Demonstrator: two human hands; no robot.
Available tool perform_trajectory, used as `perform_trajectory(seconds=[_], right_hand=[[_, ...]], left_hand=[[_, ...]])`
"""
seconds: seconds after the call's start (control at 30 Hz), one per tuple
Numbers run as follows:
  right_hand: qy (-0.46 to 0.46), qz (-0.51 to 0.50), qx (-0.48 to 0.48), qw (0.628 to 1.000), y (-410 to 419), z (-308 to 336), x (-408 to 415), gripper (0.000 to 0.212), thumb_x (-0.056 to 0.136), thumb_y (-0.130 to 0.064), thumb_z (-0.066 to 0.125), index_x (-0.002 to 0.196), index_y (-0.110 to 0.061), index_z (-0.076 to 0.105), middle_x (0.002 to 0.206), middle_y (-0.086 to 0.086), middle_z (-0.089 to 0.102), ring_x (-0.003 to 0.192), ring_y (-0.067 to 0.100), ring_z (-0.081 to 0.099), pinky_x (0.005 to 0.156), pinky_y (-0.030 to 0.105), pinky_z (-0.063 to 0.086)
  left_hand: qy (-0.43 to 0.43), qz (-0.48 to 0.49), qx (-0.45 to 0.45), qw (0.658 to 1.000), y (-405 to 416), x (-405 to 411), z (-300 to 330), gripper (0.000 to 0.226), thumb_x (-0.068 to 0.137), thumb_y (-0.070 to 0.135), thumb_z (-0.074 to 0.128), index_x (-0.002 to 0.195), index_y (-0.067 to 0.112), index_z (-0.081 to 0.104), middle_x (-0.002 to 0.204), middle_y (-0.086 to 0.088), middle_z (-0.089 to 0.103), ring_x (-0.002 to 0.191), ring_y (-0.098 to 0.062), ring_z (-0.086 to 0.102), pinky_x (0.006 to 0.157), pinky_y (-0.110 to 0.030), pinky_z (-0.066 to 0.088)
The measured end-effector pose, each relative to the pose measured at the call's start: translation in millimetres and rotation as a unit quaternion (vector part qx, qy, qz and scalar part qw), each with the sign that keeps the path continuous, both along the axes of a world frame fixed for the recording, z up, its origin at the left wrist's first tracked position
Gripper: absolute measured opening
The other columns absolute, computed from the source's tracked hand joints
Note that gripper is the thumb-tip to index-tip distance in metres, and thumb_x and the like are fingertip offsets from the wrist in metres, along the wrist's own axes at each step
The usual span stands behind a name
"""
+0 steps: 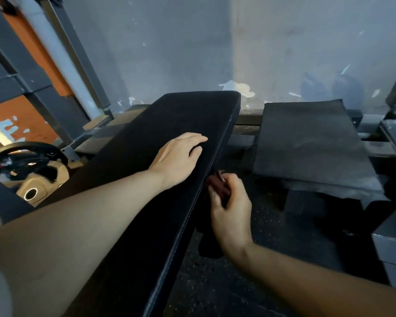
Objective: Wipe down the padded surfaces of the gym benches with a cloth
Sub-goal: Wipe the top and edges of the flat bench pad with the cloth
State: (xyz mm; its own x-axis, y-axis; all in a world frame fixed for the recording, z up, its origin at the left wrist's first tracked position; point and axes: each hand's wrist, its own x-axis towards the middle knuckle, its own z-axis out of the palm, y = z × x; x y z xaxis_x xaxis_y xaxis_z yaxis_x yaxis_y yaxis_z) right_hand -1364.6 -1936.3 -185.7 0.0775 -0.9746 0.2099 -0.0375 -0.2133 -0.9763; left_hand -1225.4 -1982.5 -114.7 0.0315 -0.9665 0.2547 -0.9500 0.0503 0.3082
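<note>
A long black padded bench [183, 117] runs from the bottom middle up to the wall. My left hand [178, 156] lies flat on its top with the fingers stretched out toward the right edge. At the bench's right side, my right hand [231, 209] grips a dark reddish cloth [217, 184] pressed against the pad's side edge. The cloth's tail [208, 245] hangs down below that hand.
A second flat dark pad [306, 143] lies to the right, with grey metal frame parts [393, 245] beyond it. At the left stand grey steel uprights [62, 106] and a black weight plate [25, 161]. A blue-grey wall closes the far end; dark speckled rubber floor lies between.
</note>
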Motion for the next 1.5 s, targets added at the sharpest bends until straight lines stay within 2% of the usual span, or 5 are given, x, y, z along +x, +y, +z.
perform_trajectory(seconds=[0.33, 0.53, 1.07, 1.4, 1.5], right_hand=[[-0.046, -0.064, -0.040, 0.996, -67, 3, 16, 0.033, 0.090, -0.002, 0.060, 0.108, -0.030, 0.059, 0.109, -0.007, 0.057, 0.101, -0.001, 0.055, 0.091, 0.010, 0.042], [-0.076, -0.135, 0.027, 0.988, -153, 15, 26, 0.032, 0.091, -0.001, 0.055, 0.116, -0.019, 0.067, 0.113, -0.003, 0.065, 0.106, 0.008, 0.060, 0.102, 0.030, 0.046], [0.076, -0.116, -0.204, 0.969, -178, -2, 16, 0.040, 0.080, 0.014, 0.059, 0.110, -0.009, 0.072, 0.112, 0.001, 0.064, 0.103, 0.020, 0.062, 0.096, 0.032, 0.051], [0.054, -0.115, -0.160, 0.979, -182, -9, 13, 0.043, 0.080, 0.014, 0.058, 0.116, -0.007, 0.069, 0.115, 0.002, 0.064, 0.107, 0.013, 0.060, 0.100, 0.021, 0.045], [0.046, -0.149, 0.015, 0.988, -223, -2, 4, 0.044, 0.084, 0.012, 0.053, 0.118, -0.013, 0.068, 0.116, 0.003, 0.067, 0.110, 0.017, 0.062, 0.101, 0.022, 0.044]], left_hand=[[-0.068, -0.004, 0.021, 0.997, -28, 2, -12, 0.048, 0.105, 0.027, 0.028, 0.153, 0.026, 0.024, 0.159, 0.012, 0.019, 0.146, -0.002, 0.011, 0.114, -0.017, 0.003], [-0.073, -0.009, 0.032, 0.997, -29, 3, -13, 0.048, 0.105, 0.032, 0.021, 0.153, 0.031, 0.016, 0.160, 0.017, 0.012, 0.145, 0.004, 0.004, 0.111, -0.013, -0.003], [-0.088, -0.011, 0.046, 0.995, -30, 2, -12, 0.049, 0.103, 0.038, 0.015, 0.151, 0.036, 0.008, 0.158, 0.022, 0.004, 0.142, 0.009, -0.005, 0.112, -0.013, -0.007], [-0.083, -0.017, 0.055, 0.995, -31, 2, -11, 0.048, 0.102, 0.040, 0.014, 0.150, 0.040, 0.008, 0.156, 0.027, 0.001, 0.140, 0.014, -0.008, 0.109, -0.009, -0.010], [-0.075, -0.019, 0.056, 0.995, -30, 1, -11, 0.049, 0.101, 0.041, 0.014, 0.150, 0.040, 0.010, 0.156, 0.026, 0.004, 0.140, 0.014, -0.006, 0.110, -0.009, -0.008]])
